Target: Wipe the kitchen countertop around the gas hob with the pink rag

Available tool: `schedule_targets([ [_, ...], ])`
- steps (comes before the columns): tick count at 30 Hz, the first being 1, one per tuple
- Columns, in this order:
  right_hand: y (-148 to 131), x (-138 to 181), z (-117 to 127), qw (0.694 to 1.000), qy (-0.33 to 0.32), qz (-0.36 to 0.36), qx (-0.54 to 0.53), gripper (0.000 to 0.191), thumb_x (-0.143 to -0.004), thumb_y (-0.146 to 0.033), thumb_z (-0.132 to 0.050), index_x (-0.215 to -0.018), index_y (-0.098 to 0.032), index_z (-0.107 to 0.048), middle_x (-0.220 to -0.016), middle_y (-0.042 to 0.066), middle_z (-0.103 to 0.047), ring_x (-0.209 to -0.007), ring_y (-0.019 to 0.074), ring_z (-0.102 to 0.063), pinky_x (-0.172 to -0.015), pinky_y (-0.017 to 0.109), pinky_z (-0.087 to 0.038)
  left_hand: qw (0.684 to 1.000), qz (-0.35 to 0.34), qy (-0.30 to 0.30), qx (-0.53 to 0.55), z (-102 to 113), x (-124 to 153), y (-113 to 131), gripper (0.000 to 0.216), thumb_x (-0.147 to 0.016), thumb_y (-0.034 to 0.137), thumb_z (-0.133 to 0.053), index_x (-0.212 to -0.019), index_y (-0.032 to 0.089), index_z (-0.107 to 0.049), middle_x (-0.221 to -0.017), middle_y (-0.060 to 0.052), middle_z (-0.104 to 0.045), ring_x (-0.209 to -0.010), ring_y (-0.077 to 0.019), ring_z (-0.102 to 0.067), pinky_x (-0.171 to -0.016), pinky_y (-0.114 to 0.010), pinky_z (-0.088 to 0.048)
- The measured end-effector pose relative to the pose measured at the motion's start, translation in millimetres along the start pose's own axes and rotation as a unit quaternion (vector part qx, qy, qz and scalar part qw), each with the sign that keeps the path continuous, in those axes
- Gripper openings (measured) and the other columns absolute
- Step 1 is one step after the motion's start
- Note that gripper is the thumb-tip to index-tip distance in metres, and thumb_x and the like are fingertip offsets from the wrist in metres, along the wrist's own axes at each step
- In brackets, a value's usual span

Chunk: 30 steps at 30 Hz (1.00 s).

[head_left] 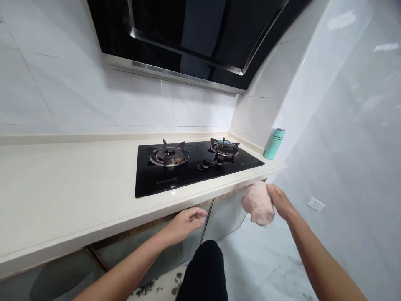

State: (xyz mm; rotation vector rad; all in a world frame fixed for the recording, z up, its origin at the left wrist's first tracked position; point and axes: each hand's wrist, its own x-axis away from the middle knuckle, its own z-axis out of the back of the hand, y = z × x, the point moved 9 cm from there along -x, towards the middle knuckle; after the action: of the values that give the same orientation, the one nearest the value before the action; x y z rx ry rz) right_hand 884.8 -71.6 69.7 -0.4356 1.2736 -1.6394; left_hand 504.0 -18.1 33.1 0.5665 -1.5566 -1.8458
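Observation:
My right hand (280, 200) is closed on a crumpled pale pink cloth (259, 203), held in the air just below the front right corner of the cream countertop (72, 188). My left hand (187, 223) hovers lower, in front of the cabinet doors under the counter edge, fingers loosely curled and holding nothing. A black glass gas hob (191, 169) with two burners and two knobs is set into the counter, above and between my hands.
A teal flask (273, 143) stands at the counter's right end against the wall. A black range hood (200, 37) hangs over the hob. Grey cabinet doors (222, 215) sit below. A wall socket (315, 204) is low on the right. White tiled walls surround.

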Motion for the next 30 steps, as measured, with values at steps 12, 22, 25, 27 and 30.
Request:
schedule_targets([
  [12, -123.8, 52.7, -68.0, 0.980, -0.150, 0.132, 0.018, 0.045, -0.101, -0.065, -0.052, -0.091, -0.023, -0.067, -0.084, 0.001, -0.066, -0.082, 0.0193, -0.060, -0.073, 0.028, -0.049, 0.979, -0.185, -0.016, -0.079, -41.1, -35.9, 78.3, 0.124, -0.055, 0.042, -0.098, -0.163, 0.025, -0.039, -0.169, -0.014, -0.034, -0.156, -0.0398, -0.029, -0.129, -0.052, -0.020],
  [22, -130.9, 81.4, -96.7, 0.971, -0.165, 0.149, 0.084, 0.042, -0.103, -0.062, -0.048, -0.099, -0.027, -0.070, -0.093, 0.002, -0.071, -0.085, 0.0216, -0.065, -0.073, 0.029, -0.050, 0.982, -0.064, -0.131, -0.120, -28.7, 3.7, 44.0, 0.028, -0.065, 0.041, -0.085, -0.080, 0.020, -0.073, -0.096, -0.003, -0.070, -0.092, -0.0249, -0.065, -0.075, -0.029, -0.048],
  [25, -136.7, 64.0, -99.0, 0.973, -0.127, 0.166, 0.094, 0.042, -0.102, -0.061, -0.047, -0.101, -0.026, -0.070, -0.097, 0.003, -0.072, -0.091, 0.0229, -0.066, -0.076, 0.030, -0.049, 0.988, -0.056, -0.138, -0.025, -26.3, 4.0, 48.2, 0.041, -0.070, 0.044, -0.083, -0.102, 0.020, -0.074, -0.102, -0.004, -0.072, -0.091, -0.0229, -0.066, -0.074, -0.028, -0.050],
  [27, -144.2, 40.4, -100.1, 0.973, -0.097, 0.182, 0.106, 0.043, -0.101, -0.061, -0.046, -0.099, -0.025, -0.070, -0.096, 0.003, -0.073, -0.093, 0.0236, -0.066, -0.078, 0.031, -0.049, 0.994, -0.057, -0.089, 0.023, -13.0, -9.3, 57.1, 0.053, -0.070, 0.042, -0.084, -0.116, 0.019, -0.071, -0.108, -0.006, -0.073, -0.093, -0.0225, -0.067, -0.075, -0.028, -0.052],
  [30, -150.1, -10.3, -106.1, 0.966, -0.047, 0.195, 0.164, 0.043, -0.100, -0.058, -0.043, -0.099, -0.024, -0.070, -0.101, 0.004, -0.074, -0.097, 0.0239, -0.066, -0.082, 0.031, -0.049, 0.995, -0.087, 0.042, 0.027, 25.0, -42.7, 79.8, 0.070, -0.071, 0.036, -0.086, -0.134, 0.019, -0.061, -0.116, -0.009, -0.073, -0.097, -0.0228, -0.070, -0.079, -0.030, -0.056],
])
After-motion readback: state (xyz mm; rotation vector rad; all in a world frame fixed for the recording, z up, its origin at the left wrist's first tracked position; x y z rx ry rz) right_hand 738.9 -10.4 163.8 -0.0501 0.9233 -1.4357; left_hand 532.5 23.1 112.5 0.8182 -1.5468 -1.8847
